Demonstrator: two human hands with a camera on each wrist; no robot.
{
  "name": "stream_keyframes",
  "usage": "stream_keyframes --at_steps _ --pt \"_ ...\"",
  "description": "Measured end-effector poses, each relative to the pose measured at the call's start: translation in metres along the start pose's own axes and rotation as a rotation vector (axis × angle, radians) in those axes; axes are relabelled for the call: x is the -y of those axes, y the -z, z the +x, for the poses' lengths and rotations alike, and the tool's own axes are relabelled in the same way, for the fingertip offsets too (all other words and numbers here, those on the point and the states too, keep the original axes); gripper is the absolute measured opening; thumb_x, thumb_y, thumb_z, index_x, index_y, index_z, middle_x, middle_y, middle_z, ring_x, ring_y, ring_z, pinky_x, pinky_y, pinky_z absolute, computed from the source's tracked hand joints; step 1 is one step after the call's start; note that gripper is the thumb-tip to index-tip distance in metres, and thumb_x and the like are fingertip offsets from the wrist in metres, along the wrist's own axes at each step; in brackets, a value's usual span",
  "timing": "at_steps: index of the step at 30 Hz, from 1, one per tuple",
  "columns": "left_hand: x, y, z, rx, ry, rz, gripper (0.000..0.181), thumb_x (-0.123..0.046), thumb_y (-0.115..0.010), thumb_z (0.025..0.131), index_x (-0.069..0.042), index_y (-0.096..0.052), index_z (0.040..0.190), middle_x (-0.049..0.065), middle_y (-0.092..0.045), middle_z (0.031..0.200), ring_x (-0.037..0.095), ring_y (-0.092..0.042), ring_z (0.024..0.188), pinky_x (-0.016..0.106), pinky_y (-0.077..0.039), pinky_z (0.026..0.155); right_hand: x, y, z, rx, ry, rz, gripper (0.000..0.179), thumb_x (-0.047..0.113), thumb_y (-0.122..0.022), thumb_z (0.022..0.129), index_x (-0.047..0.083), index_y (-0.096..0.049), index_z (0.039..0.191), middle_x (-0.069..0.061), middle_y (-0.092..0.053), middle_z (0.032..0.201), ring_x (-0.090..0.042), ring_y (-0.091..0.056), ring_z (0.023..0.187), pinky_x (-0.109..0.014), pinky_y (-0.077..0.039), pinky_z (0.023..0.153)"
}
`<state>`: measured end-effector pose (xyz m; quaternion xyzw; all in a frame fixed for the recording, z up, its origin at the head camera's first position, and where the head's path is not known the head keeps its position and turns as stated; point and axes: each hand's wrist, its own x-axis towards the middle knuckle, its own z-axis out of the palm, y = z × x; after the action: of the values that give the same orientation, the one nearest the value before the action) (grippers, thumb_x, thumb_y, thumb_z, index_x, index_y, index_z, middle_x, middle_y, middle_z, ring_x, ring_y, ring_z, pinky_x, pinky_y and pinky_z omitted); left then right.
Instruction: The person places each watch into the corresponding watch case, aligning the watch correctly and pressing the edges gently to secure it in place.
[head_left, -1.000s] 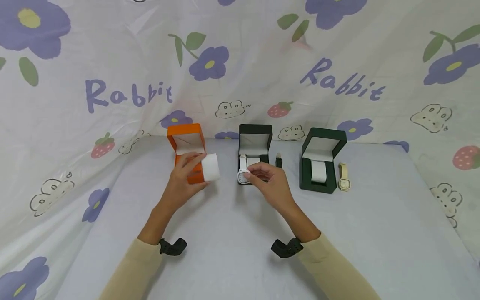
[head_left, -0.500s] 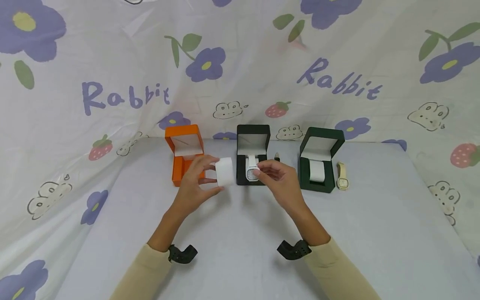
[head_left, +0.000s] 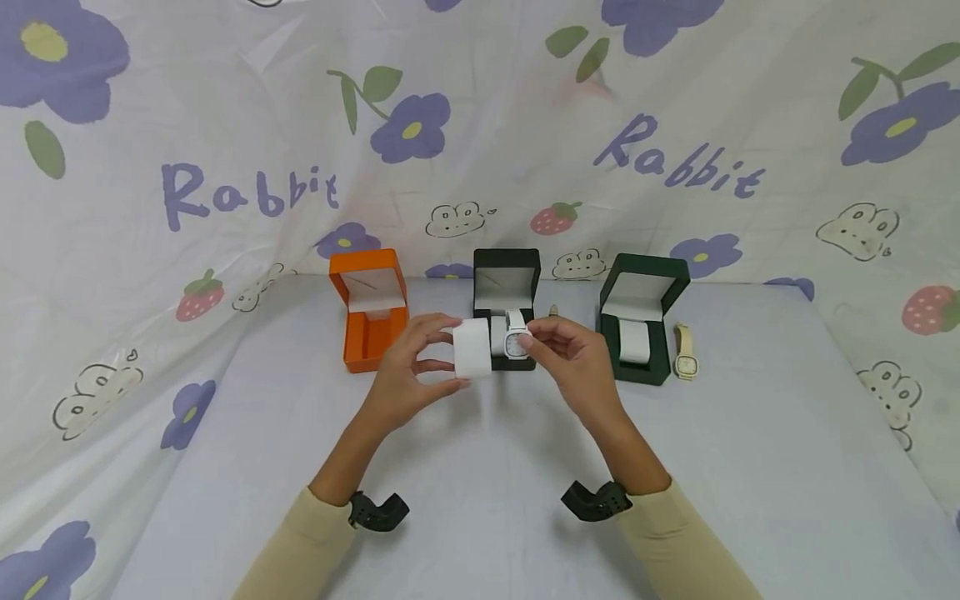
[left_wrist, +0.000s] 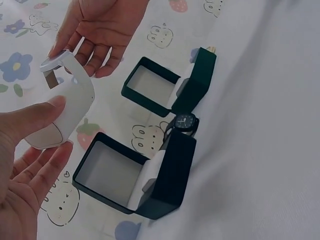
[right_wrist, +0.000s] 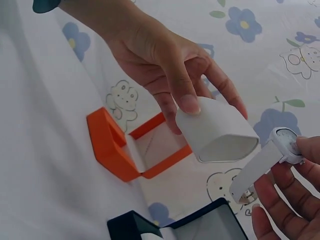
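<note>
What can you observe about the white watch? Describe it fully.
The white watch has a rounded case, a pale face and a curved, plastic-looking strap with a metallic buckle. The right hand pinches its case, holding it in the air beside, but apart from, the white cushion in the left hand. Markings on the face are too small to read.

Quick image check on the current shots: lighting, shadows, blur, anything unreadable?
Head: brightest view, soft shadows on the cloth below left hand and right hand; white cushion nearly featureless, white watch too small to read. Left wrist: dimmer, greyer, but the black watch shows pale dial marks. Right wrist: also dim; dark box cut off by the bottom edge.
</note>
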<state>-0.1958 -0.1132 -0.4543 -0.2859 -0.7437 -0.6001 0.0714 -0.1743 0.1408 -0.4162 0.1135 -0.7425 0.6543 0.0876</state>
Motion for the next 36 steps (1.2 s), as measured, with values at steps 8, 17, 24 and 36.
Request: stream_keyframes --at_steps 8,17,24,36 --pt "-0.007 -0.004 0.003 0.038 0.032 0.003 0.075 -0.007 -0.090 0.076 -0.027 -0.058 0.141 -0.007 -0.051 0.141 0.020 -0.062 0.117 0.038 -0.062 0.083 0.003 0.002 -0.001 -0.005 -0.001 -0.017 0.020 0.015 -0.074 0.094 0.001 -0.073 0.109 -0.010 -0.070 0.100 -0.017 -0.067 0.094 -0.023 -0.057 0.081" --pt "-0.013 -0.007 0.004 0.070 0.045 -0.006 0.074 -0.010 -0.091 0.076 -0.027 -0.059 0.140 -0.005 -0.051 0.142 0.022 -0.062 0.117 0.036 -0.062 0.084 0.006 0.001 -0.003 0.045 0.006 0.022 0.018 0.011 -0.073 0.095 0.001 -0.072 0.110 -0.010 -0.071 0.101 -0.018 -0.067 0.093 -0.024 -0.058 0.082" --pt "-0.016 -0.009 0.005 0.066 0.027 -0.012 0.073 -0.006 -0.090 0.076 -0.025 -0.060 0.140 -0.003 -0.051 0.142 0.023 -0.062 0.117 0.035 -0.061 0.084 0.005 0.000 -0.003 0.082 -0.005 -0.006 0.018 0.011 -0.074 0.094 0.001 -0.073 0.110 -0.011 -0.072 0.102 -0.019 -0.068 0.093 -0.025 -0.059 0.083" --pt "-0.015 -0.011 0.003 0.050 0.007 -0.034 0.073 -0.004 -0.090 0.075 -0.023 -0.060 0.140 -0.002 -0.052 0.141 0.023 -0.062 0.116 0.035 -0.061 0.084 0.003 -0.002 -0.003 0.097 -0.008 0.016 0.020 0.007 -0.073 0.094 -0.001 -0.072 0.113 -0.014 -0.073 0.103 -0.019 -0.071 0.087 -0.029 -0.061 0.082"
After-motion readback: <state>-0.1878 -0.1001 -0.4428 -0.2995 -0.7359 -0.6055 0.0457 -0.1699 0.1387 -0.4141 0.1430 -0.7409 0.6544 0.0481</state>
